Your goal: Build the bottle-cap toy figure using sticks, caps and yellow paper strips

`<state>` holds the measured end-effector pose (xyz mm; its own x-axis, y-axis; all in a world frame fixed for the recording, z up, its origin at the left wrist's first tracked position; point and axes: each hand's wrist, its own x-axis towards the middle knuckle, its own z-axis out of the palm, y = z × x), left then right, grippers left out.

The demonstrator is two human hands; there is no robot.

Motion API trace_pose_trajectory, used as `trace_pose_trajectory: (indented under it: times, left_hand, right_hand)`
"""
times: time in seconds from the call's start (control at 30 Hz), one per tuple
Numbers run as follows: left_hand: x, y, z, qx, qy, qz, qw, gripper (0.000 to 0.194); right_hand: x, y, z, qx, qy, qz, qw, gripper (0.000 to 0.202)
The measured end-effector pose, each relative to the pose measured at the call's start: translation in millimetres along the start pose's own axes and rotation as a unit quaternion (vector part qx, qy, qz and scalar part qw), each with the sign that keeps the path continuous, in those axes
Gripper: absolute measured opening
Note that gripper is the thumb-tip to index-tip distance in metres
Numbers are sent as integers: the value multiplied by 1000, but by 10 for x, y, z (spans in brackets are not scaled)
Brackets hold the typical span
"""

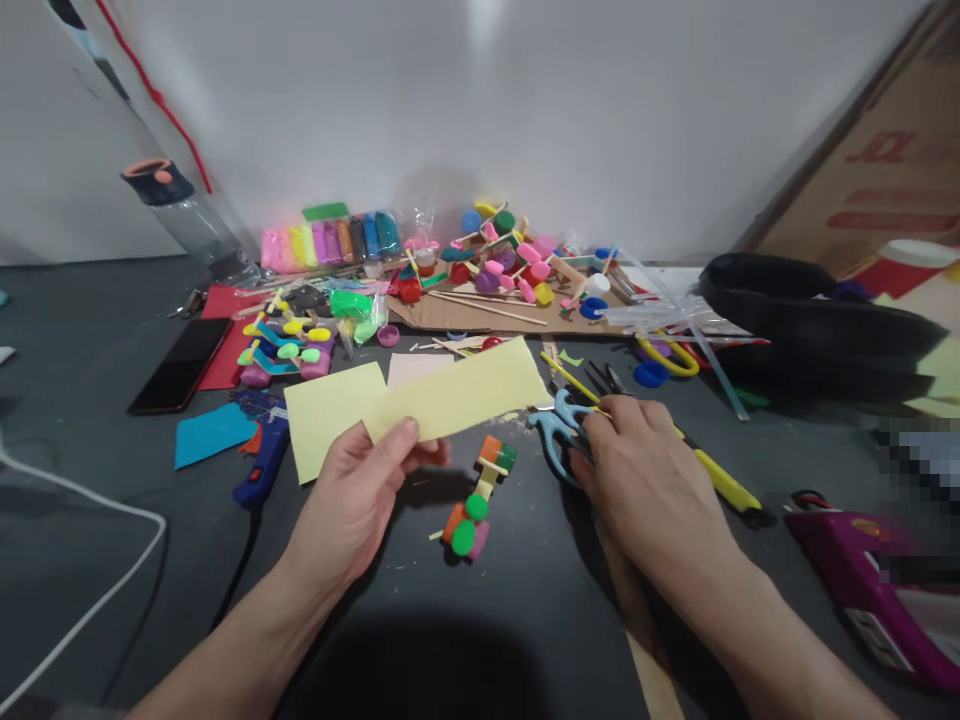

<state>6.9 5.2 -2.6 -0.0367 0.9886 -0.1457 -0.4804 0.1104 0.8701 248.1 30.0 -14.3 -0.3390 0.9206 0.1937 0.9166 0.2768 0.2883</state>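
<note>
Beyond the small multicoloured model [470, 508], the left hand [367, 490] pinches a yellow paper strip [472, 390]. Right of the model, the right hand [649, 475] touches the blue-handled scissors [553, 440]; whether it grips them, I cannot tell.

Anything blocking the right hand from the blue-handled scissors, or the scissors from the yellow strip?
Nothing visible in either gap. The right hand is already at the handles of the scissors, whose blades point toward the near end of the yellow strip. The wheeled piece sits off to the side.
</note>
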Motion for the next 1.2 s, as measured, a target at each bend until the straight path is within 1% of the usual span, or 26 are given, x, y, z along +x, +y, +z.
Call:
trace_pose_trajectory:
  times: [0.07, 0.1, 0.23, 0.33, 0.4, 0.47, 0.5, 0.53, 0.57, 0.6, 0.63, 0.7, 0.77, 0.8, 0.87, 0.9, 0.93, 0.97, 1.0, 1.03, 1.07, 1.13, 1.17, 1.2]
  left_hand:
    - [12, -5, -11, 18, 10, 33, 999, 14]
    - [18, 0, -16, 24, 6, 36, 999, 15]
    - [31, 48, -22, 7, -16, -7, 1000, 12]
    - [36, 78, -22, -19, -37, -45, 998, 12]
    - [43, 84, -21, -39, -42, -62, 996, 15]
    - [52, 81, -17, -57, -25, -61, 996, 21]
    - [56, 76, -13, -63, -12, -55, 996, 22]
    - [58, 69, -8, -67, 0, -48, 997, 22]
    - [59, 61, -2, -69, 8, -41, 997, 21]
    - [59, 51, 5, -69, 13, -37, 997, 19]
    - [58, 41, 12, -68, 12, -37, 997, 18]
    - [53, 22, 26, -65, 3, -40, 997, 15]
    - [48, 8, 39, -66, -6, -46, 997, 16]
    - [44, 2, 45, -69, -8, -47, 996, 18]
    - [28, -14, 61, -73, -8, -50, 996, 21]
    - [14, -27, 70, -71, -9, -51, 996, 21]
    - [-4, -43, 79, -63, -13, -52, 997, 20]
    - [-27, -62, 88, -48, -21, -56, 997, 19]
    - [-53, -82, 98, -25, -32, -60, 997, 17]
    - [-82, -99, 107, 5, -46, -62, 997, 16]
    - [-111, -113, 115, 39, -59, -63, 995, 14]
    - [-162, -119, 130, 120, -84, -44, 988, 9]
    - [-180, -110, 136, 161, -102, -30, 981, 7]
    - [-193, -95, 142, 200, -125, -18, 972, 6]
  right_hand:
    - [-1, 4, 0, 11, 27, 1, 1000, 10]
    - [-4, 7, -7, 16, 41, 2, 999, 11]
    - [-42, 22, -73, 36, 96, 5, 995, 15]
    - [-91, 44, -136, 70, 138, 26, 988, 19]
    - [-118, 63, -174, 122, 166, 61, 977, 23]
    - [-131, 83, -212, 211, 173, 105, 956, 22]
    - [-132, 93, -232, 270, 158, 126, 942, 21]
    - [-129, 102, -253, 337, 127, 142, 922, 20]
    - [-125, 108, -274, 406, 85, 156, 896, 20]
    - [-119, 109, -292, 477, 34, 166, 862, 21]
    - [-113, 104, -306, 546, -21, 172, 820, 23]
    - [-102, 69, -318, 664, -124, 177, 715, 29]
    - [-91, 0, -312, 756, -188, 165, 604, 33]
    - [-85, -43, -308, 791, -198, 160, 557, 35]
    - [-75, -136, -307, 840, -191, 160, 483, 43]
    - [-70, -181, -314, 855, -190, 162, 455, 48]
    - [-67, -221, -326, 865, -182, 163, 438, 51]
    - [-65, -256, -343, 871, -172, 164, 431, 52]
    - [-65, -284, -363, 871, -157, 164, 435, 52]
    - [-66, -307, -386, 867, -140, 167, 448, 51]
    - [-68, -323, -409, 856, -119, 174, 471, 48]
    - [-72, -340, -448, 826, -82, 194, 522, 41]
    - [-72, -343, -461, 814, -69, 203, 540, 38]
    - [-71, -345, -469, 808, -61, 208, 547, 35]
